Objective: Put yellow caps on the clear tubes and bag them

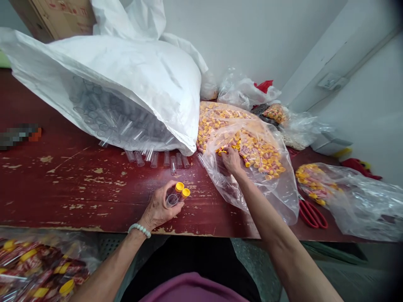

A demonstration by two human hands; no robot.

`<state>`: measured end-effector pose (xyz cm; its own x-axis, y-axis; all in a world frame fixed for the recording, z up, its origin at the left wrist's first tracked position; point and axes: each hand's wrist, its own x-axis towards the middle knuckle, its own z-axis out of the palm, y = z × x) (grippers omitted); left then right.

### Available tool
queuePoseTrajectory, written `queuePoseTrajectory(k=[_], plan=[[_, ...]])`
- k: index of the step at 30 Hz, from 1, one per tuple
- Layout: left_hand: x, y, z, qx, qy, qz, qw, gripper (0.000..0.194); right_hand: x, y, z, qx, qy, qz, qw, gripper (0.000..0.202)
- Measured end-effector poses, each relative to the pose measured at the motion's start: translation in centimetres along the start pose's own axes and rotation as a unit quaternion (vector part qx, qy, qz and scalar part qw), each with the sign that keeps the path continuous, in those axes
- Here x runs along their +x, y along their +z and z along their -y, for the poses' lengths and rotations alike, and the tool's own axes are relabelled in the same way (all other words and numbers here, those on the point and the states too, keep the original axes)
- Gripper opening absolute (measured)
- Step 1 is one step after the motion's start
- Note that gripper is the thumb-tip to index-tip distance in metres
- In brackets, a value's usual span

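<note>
Left fingers (173, 211) curled round clear tubes (172, 200), right fingers (229, 156) among yellow-capped pieces (266, 157), pinch unclear.

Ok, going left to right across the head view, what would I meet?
Plastic bag at lower left → left hand, holding tubes → right hand → red-handled scissors → red item at far right.

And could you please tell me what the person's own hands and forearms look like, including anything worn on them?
The left hand and the right hand are both ungloved, and no sleeves show on the forearms. A bracelet of round, pale green and whitish beads circles the left wrist; no bracelet or watch shows on the right one.
</note>
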<state>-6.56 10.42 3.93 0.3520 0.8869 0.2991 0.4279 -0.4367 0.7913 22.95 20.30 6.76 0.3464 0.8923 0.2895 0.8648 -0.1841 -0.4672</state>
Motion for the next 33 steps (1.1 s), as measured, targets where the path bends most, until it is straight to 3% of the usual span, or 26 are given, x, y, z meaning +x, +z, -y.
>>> queuePoseTrajectory(k=[5, 11, 14, 17, 21, 26, 29, 33], plan=[[0.1, -0.1, -0.4, 0.007, -0.008, -0.001, 1.0, 0.04, 1.3, 2.2, -0.2, -0.101, -0.006, 0.006, 0.995, 0.039], [0.2, -0.2, -0.7, -0.017, -0.013, 0.009, 1.0, 0.038, -0.5, 1.4, -1.1, -0.164, -0.029, 0.013, 0.986, 0.031], [0.1, -0.2, -0.5, -0.01, -0.018, 0.007, 1.0, 0.041, -1.9, 0.7, -2.4, -0.148, -0.035, -0.001, 0.988, 0.029], [0.0, -0.1, -0.3, -0.01, -0.021, 0.009, 1.0, 0.043, -3.9, -0.5, -2.4, -0.06, -0.048, -0.046, 0.996, 0.025], [0.1, -0.2, -0.5, -0.019, -0.028, 0.012, 0.999, 0.044, -8.6, -3.4, 1.4, 0.114, -0.124, -0.091, 0.982, 0.025], [0.2, -0.5, -1.0, -0.029, -0.001, 0.014, 0.999, 0.041, -14.4, -5.7, 7.9, 0.192, -0.344, 0.071, 0.916, 0.015], [0.2, -0.6, -1.0, -0.025, 0.014, 0.013, 1.0, 0.041, -15.4, -5.1, 9.7, 0.175, -0.402, 0.12, 0.891, 0.02], [0.2, -0.5, -0.8, -0.031, 0.021, 0.008, 0.999, 0.041, -15.1, -4.5, 10.1, 0.178, -0.418, 0.145, 0.879, 0.035]])
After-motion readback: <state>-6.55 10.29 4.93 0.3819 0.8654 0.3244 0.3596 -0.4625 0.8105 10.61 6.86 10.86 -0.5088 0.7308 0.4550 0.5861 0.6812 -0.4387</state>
